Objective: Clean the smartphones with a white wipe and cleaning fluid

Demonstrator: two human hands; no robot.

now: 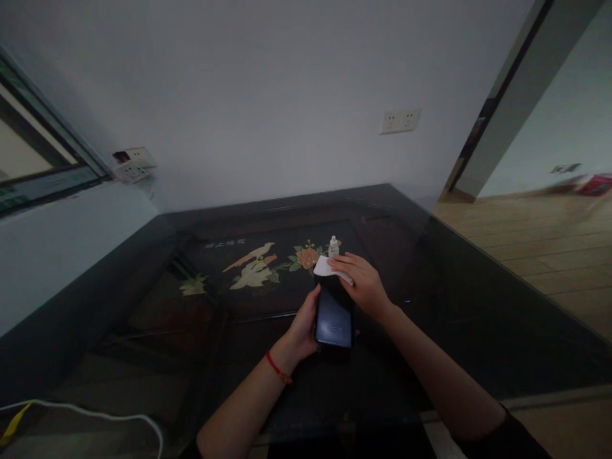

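Observation:
A dark smartphone (335, 319) rests in my left hand (304, 325), which grips it along its left side with the thumb near the upper edge. My right hand (359, 284) presses a folded white cloth or tissue (325, 266) against the top end of the phone, its fingers lying over the cloth. Just beyond that hand, a small white bottle with a pointed cap (333, 246) stands upright on the dark table (287, 382). The lower part of the bottle is hidden behind my right hand.
The glossy tabletop carries a bird and flower picture (253, 271). Behind it rises a pale wall with a double socket (400, 120); more sockets (134, 164) sit near the window at left. A white cable (95, 414) lies at lower left. Wooden floor (526, 248) shows at right.

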